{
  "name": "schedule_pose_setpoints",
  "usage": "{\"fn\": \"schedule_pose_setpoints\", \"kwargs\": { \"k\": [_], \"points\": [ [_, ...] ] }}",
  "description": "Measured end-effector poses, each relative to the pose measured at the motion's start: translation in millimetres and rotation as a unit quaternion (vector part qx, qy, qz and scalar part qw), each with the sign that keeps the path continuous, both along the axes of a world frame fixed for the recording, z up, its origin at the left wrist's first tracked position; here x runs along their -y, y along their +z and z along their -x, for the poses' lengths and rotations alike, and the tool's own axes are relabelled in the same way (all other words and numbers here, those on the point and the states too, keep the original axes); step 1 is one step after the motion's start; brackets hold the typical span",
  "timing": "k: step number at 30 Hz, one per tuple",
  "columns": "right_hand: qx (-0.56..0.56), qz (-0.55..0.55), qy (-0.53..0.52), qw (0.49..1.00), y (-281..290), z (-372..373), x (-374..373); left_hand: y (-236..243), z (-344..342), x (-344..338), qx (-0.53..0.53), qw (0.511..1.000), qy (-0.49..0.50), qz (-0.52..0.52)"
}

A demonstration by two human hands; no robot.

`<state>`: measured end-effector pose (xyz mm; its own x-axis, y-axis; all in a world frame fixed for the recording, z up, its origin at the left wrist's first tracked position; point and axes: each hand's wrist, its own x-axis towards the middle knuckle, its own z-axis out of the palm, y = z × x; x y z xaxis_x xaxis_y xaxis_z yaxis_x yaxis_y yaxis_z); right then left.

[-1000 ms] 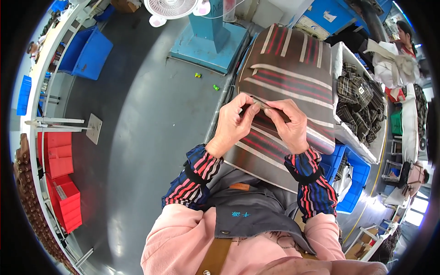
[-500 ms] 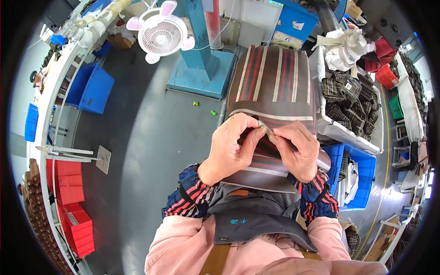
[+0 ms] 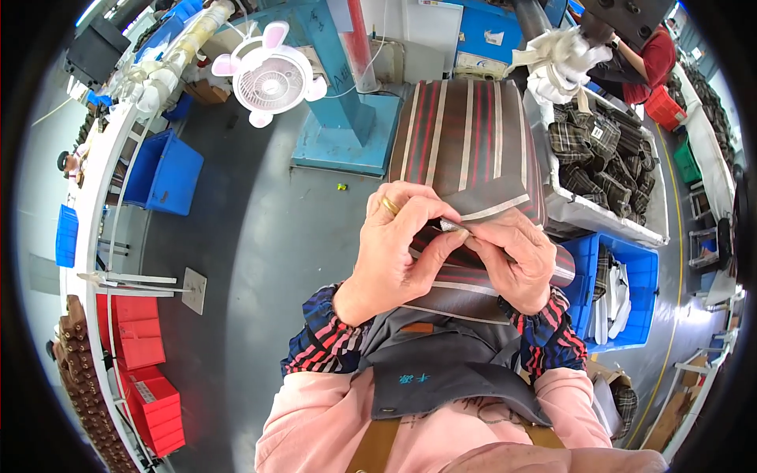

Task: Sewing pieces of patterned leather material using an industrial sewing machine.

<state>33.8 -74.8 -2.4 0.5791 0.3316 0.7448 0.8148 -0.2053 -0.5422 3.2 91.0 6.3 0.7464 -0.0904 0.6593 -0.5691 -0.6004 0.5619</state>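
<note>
A long brown fabric with red and cream stripes point(image 3: 465, 134) stretches away from me and continues under my hands, down to my lap. My left hand point(image 3: 390, 256), with a gold ring, pinches a folded edge of it between thumb and index finger. Close beside it, my right hand point(image 3: 516, 256) is closed on the same fabric, thumb and fingers pressed together. A small whitish bit point(image 3: 451, 226) shows at the left fingertips; what it is I cannot make out. One turned-up corner with a pale stripe stands behind the right hand.
On the right stand a white-lined bin point(image 3: 607, 213) heaped with plaid garments and a blue crate point(image 3: 648, 303) with cloth. Ahead are a blue column base point(image 3: 347, 146) and a white fan point(image 3: 272, 83). Red bins point(image 3: 154, 414) and a blue bin point(image 3: 169, 173) line the left.
Part of the fabric edge has been turned up behind my right hand. Both hands keep their pinch, the left fingers slightly shifted. The view has swung a little.
</note>
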Motion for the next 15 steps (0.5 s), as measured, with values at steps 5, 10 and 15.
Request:
{"fn": "schedule_pose_setpoints", "kwargs": {
  "k": [5,10,15],
  "points": [
    [-0.007,-0.015,0.008,1.000,-2.2,1.0,3.9,-3.3,2.4,6.2,-0.017,0.998,-0.023,0.057],
    [-0.008,-0.016,0.011,1.000,-3.9,1.0,7.5,-3.6,4.2,9.8,-0.011,0.997,-0.031,0.072],
    [-0.016,-0.006,0.026,1.000,-3.1,2.6,9.0,-1.3,6.8,9.4,0.011,0.998,-0.032,0.054]
  ]
}}
